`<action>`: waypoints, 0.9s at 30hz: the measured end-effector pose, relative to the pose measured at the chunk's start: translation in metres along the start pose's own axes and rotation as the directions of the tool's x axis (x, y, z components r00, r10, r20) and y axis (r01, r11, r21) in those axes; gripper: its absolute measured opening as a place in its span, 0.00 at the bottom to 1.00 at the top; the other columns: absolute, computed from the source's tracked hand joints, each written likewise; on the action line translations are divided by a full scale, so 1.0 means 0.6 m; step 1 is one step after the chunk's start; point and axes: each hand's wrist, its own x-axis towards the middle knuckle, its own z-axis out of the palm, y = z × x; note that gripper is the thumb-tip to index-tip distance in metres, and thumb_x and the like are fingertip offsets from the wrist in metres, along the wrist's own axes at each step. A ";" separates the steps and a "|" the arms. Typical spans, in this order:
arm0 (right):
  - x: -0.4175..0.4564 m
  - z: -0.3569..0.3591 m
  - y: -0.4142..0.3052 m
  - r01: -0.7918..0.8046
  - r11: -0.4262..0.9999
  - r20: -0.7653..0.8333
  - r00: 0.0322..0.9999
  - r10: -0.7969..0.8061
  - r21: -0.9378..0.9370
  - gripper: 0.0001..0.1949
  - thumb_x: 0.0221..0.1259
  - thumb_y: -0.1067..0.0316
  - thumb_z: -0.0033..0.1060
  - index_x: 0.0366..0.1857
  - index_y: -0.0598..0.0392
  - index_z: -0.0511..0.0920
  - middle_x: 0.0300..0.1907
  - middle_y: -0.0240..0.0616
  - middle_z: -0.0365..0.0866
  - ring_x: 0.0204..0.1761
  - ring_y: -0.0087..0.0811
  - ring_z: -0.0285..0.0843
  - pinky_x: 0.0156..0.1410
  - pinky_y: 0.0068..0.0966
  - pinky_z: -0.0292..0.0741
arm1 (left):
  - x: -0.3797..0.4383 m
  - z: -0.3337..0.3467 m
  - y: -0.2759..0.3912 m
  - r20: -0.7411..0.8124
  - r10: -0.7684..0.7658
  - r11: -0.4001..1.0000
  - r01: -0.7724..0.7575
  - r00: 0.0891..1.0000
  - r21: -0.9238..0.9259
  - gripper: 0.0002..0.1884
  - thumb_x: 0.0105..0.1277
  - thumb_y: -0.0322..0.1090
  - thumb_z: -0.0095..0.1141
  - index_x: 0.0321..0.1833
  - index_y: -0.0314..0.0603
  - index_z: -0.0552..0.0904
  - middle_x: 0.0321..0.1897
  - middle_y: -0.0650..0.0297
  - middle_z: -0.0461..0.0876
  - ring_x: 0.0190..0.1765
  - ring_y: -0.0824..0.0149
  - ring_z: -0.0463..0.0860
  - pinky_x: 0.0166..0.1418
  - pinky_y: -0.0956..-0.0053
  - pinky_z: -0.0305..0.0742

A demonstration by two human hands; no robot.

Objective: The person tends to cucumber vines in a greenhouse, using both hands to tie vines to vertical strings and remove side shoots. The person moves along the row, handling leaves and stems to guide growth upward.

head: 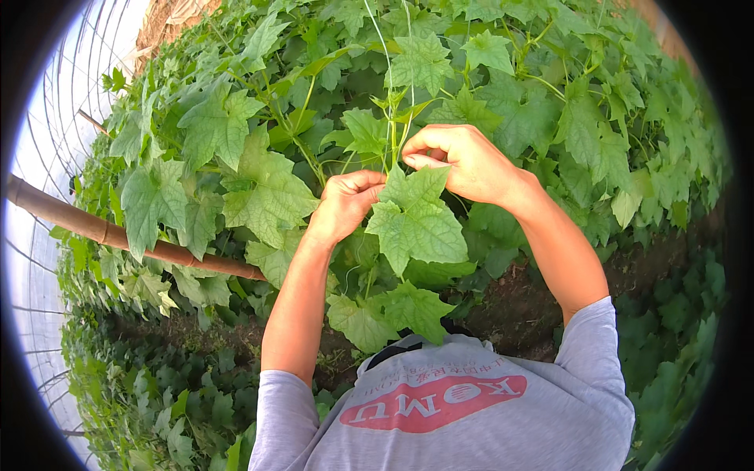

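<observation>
My left hand [349,203] is at a green vine stem [391,138], thumb and fingertips brought together beside it; whether something thin lies between them is hidden. On the stem's right side is my right hand [450,156], its fingers curled and the fingertips close to the stem and a pale string. Two thin white strings [387,59] run up from the stem through the foliage. A large lobed leaf [415,221] hangs just below both hands and covers the lower stem. Smaller young leaves [397,106] grow at the shoot above.
A bamboo pole [135,241] slants in from the left and ends among leaves near my left forearm. Dense climbing plants [518,112] surround the hands. Bare soil [518,306] shows below, with more plants [171,400] behind. Plastic greenhouse sheeting [35,282] curves along the left.
</observation>
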 end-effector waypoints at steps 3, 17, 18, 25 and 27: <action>-0.001 -0.010 0.011 0.025 0.999 0.011 1.000 -0.025 -0.035 0.07 0.61 0.72 0.59 0.40 0.62 0.80 0.37 0.45 0.82 0.38 0.38 0.80 0.45 0.32 0.76 | 0.022 0.008 -0.005 -0.045 0.026 0.999 -0.025 0.999 0.023 0.09 0.67 0.26 0.59 0.49 0.36 0.85 0.37 0.69 0.86 0.37 0.80 0.78 0.43 0.81 0.75; -0.031 -0.028 0.081 -0.005 0.992 -0.078 0.997 -0.005 -0.129 0.13 0.62 0.64 0.55 0.38 0.64 0.81 0.32 0.52 0.83 0.35 0.47 0.82 0.44 0.37 0.77 | 0.109 -0.041 0.009 -0.358 0.145 0.989 -0.125 0.922 0.077 0.13 0.65 0.20 0.51 0.47 0.36 0.86 0.40 0.61 0.88 0.36 0.74 0.83 0.44 0.79 0.79; -0.034 -0.023 0.104 0.097 0.988 -0.131 0.985 -0.112 -0.117 0.12 0.65 0.62 0.58 0.39 0.62 0.80 0.28 0.39 0.82 0.28 0.27 0.76 0.36 0.27 0.73 | 0.110 -0.052 0.006 -0.354 0.160 0.987 -0.159 0.922 0.034 0.12 0.65 0.20 0.52 0.47 0.37 0.86 0.39 0.60 0.87 0.35 0.73 0.84 0.42 0.77 0.80; -0.034 -0.041 0.080 0.024 0.997 -0.136 0.990 -0.034 -0.079 0.11 0.62 0.65 0.55 0.38 0.62 0.82 0.34 0.49 0.84 0.38 0.46 0.83 0.46 0.36 0.77 | 0.079 -0.043 0.020 -0.327 0.105 0.994 -0.086 0.939 0.072 0.11 0.64 0.22 0.55 0.45 0.40 0.87 0.35 0.64 0.87 0.32 0.74 0.82 0.38 0.78 0.79; -0.033 -0.040 0.075 0.089 0.991 -0.178 0.978 -0.106 -0.100 0.10 0.61 0.66 0.57 0.38 0.62 0.81 0.34 0.49 0.84 0.38 0.46 0.83 0.45 0.36 0.77 | 0.067 -0.013 0.026 -0.254 0.066 0.994 -0.042 0.965 0.100 0.11 0.64 0.22 0.54 0.44 0.40 0.87 0.35 0.67 0.87 0.34 0.77 0.81 0.41 0.78 0.78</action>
